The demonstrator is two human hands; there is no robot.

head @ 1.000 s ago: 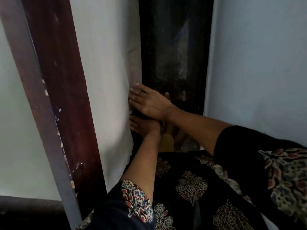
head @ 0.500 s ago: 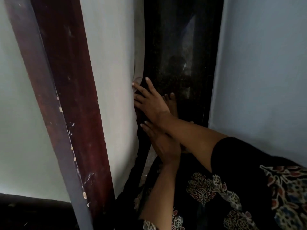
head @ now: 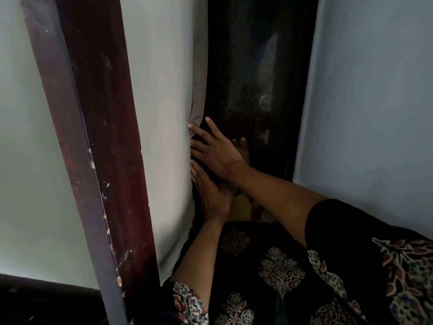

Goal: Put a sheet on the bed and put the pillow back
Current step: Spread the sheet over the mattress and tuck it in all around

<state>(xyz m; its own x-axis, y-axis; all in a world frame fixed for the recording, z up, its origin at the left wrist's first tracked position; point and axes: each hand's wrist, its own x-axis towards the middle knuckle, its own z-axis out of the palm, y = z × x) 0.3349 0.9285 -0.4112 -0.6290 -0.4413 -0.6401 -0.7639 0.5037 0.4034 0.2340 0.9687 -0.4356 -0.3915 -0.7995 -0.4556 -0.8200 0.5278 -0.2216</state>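
The sheet is pale cloth, matt and smooth, creased only at its right edge. Left of it the bed frame is dark reddish wood with a dull sheen — scuffed, its edge chipped to pale spots. The floor is dark, speckled and faintly glossy. The wall on the right looks matt — painted. The near garment is black printed cloth.

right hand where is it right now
In the head view the right hand sits mid-frame, fingers against the edge of the pale sheet, just above the left hand, beside the dark floor gap.
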